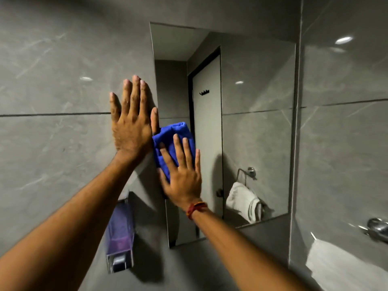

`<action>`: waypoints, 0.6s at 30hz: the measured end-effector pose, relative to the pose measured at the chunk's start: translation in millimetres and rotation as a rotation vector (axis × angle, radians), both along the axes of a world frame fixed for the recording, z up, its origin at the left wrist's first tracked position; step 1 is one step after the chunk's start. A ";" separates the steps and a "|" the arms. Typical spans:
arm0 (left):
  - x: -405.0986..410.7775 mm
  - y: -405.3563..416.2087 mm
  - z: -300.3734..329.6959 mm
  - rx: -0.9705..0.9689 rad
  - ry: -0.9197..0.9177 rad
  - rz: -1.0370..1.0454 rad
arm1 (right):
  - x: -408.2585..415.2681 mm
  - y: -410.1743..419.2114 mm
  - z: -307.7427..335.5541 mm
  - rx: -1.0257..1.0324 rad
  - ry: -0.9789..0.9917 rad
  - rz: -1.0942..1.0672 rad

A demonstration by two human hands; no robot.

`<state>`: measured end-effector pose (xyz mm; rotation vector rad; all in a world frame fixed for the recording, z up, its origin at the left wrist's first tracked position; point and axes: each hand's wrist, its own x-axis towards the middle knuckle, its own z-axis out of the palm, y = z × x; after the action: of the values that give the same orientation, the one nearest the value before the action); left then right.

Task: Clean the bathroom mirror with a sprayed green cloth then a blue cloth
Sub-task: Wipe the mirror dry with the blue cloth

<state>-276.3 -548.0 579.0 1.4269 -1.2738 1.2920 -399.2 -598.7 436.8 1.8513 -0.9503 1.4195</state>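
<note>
Right hand point(184, 177) presses blue cloth point(172, 141) flat-fingered on mirror point(252, 122); left hand point(132, 122) lies open, empty, on wall point(52, 143)

Showing two hands: left hand point(131, 124) at nine o'clock, right hand point(182, 177) near centre. Counting one blue cloth point(168, 139), one mirror point(252, 122), one soap dispenser point(120, 236) at seven o'clock, one wristband point(196, 208), one reflected white towel point(243, 201) at four o'clock.
</note>
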 end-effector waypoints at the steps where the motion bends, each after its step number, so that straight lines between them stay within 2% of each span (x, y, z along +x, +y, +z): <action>1: -0.6 0.7 -0.9 0.003 0.007 -0.011 | 3.3 1.3 -12.0 0.016 -0.018 -0.006; 5: -5.1 5.3 -13.5 0.016 0.033 -0.061 | -35.1 -12.7 -44.0 0.001 0.094 0.006; 7: -5.3 5.5 -24.2 0.025 0.027 -0.057 | -71.3 -26.6 -52.1 0.034 0.076 -0.001; 10: -5.3 2.8 -27.6 0.019 0.024 -0.040 | -138.6 -54.5 -50.5 0.120 -0.159 -0.068; 14: -5.1 1.1 -25.8 0.015 0.027 -0.036 | -227.1 -78.9 -53.9 0.359 -0.704 -0.120; 15: -5.1 0.9 -27.0 0.013 0.028 -0.034 | -239.1 -81.3 -58.9 0.408 -0.779 -0.111; 18: -5.6 1.0 -27.9 0.000 0.032 -0.027 | -235.0 -82.2 -84.2 0.453 -0.812 -0.105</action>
<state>-281.9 -547.0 551.1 1.4206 -1.2680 1.2457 -634.1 -680.9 352.6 1.4485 -1.8543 2.0606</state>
